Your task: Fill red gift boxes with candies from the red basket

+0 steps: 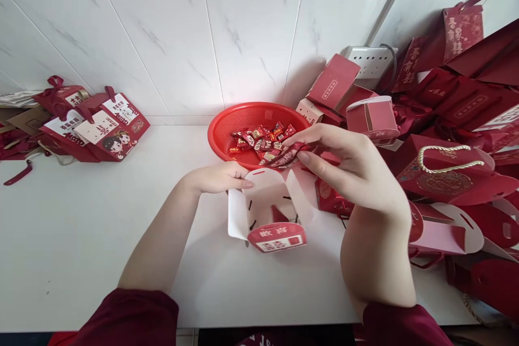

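Broadly, a white table [101, 238] runs under everything, up to a tiled wall [162, 27] at the back. Red cartons and bags [441, 181] are heaped across its right side, some with ribbon or rope handles. A smaller group of decorated red boxes [121, 135] sits at the left.

Near the middle, by the wall, the red colander [227, 119] stands upright, with small wrapped sweets [257, 140] in it. Just on the near side of it is the open carton [278, 235], its mouth facing up. Its printed panel faces the wearer, the plain flaps spread out left and right, and a rounded white flap stands at the far side. Which way its base is longer, I cannot tell.

The left hand [219, 177] grips the carton's far left corner, thumb bent over the edge. Above the carton's far right, the right hand [348, 167] pinches a dark red wrapped sweet [286, 158] between thumb and fingers. The sweet's long axis slants from near left to far right, over the colander's near rim.
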`<action>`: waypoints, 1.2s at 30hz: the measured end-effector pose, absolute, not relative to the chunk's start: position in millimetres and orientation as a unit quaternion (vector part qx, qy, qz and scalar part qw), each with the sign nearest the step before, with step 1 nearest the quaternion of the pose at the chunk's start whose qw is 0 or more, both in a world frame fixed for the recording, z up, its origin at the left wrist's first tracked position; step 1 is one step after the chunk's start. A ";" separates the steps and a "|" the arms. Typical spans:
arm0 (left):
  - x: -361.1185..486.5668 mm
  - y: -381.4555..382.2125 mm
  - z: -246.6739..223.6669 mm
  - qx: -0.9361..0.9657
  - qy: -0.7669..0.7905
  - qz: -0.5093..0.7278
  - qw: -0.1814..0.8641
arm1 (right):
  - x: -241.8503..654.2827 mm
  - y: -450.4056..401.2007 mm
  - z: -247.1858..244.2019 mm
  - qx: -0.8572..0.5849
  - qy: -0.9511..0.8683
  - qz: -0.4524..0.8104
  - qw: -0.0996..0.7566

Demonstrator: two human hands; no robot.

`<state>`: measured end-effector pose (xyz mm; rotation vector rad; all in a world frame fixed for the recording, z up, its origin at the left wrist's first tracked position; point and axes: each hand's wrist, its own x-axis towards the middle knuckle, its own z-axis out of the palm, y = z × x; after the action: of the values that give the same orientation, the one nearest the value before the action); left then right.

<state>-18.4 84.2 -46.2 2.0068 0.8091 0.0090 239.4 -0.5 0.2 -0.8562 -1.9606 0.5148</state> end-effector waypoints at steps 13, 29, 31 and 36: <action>-15.0 63.2 -24.3 0.862 0.357 0.043 0.356 | 233.4 -5.6 2.7 -0.306 -0.828 0.193 0.428; -25.9 61.3 -20.1 0.852 0.408 -0.056 0.323 | 217.9 1.7 -17.7 -0.409 -0.870 0.229 0.152; -27.2 58.1 -14.2 0.859 0.389 -0.031 0.331 | 219.4 -1.0 -15.1 -0.405 -0.871 0.240 0.138; -28.1 51.6 -5.1 0.821 0.380 -0.031 0.424 | 221.3 1.4 -18.6 -0.418 -0.870 0.224 0.137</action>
<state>-28.1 51.6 -5.1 2.0548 0.9510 -0.0787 221.3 1.4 -18.6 -1.2092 -2.5166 0.6484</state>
